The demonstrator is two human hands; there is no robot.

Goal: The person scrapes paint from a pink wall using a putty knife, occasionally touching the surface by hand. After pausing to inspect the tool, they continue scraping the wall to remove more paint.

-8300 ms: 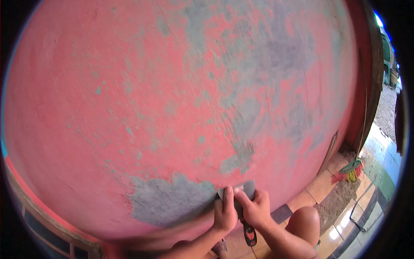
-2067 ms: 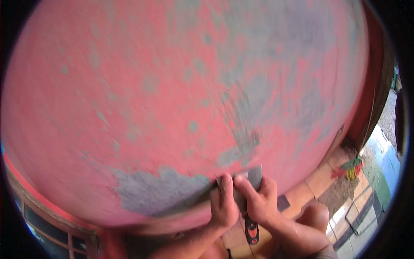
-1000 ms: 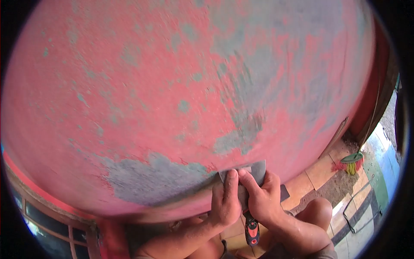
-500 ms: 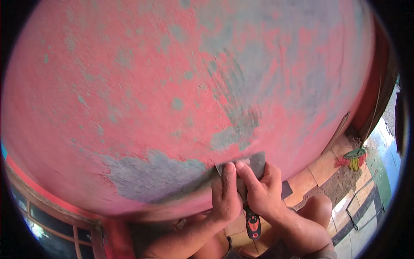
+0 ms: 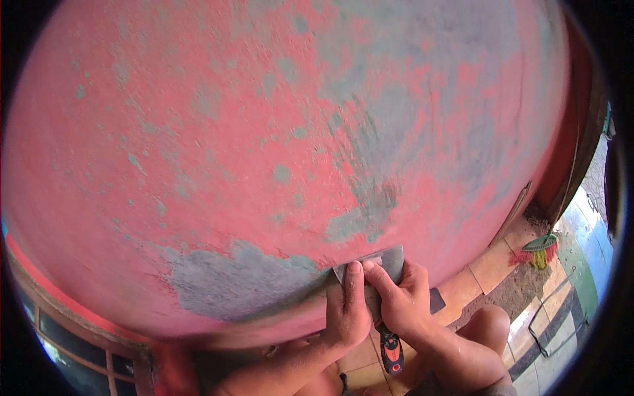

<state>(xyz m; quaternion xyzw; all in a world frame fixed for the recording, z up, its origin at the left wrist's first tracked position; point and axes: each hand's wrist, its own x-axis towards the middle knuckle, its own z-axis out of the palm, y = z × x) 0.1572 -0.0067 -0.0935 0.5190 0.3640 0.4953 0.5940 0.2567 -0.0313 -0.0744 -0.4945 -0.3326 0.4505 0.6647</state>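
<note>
The scraper (image 5: 391, 263) is at the lower part of the painted wall (image 5: 218, 152), its broad edge against the surface or so near it that I can't tell which. It looks light and stiff: a thin metal blade that would likely flex only a little under load, with a black-and-orange handle (image 5: 392, 355) hanging below, free of any grip. It doesn't seem fragile, though dust could make the smooth metal slippery.

The best hold is on the flat of the blade, well back from the edge and corners — which is roughly how the 2 hands have it. The left hand (image 5: 348, 315) is closed on its left side, thumb laid along the face; the right hand (image 5: 405, 305) grips the other side, its thumb close beside the first.

The wall is pink, mottled with grey-green; a large bare grey patch (image 5: 241, 280) spreads to the left of the blade. It looks rough and flaky — likely an uneven drag.

On the right, a broom head (image 5: 540, 249) rests by loose dirt (image 5: 508, 290) on the tiled floor (image 5: 485, 272). A paned frame (image 5: 69, 340) fills the lower-left corner.
</note>
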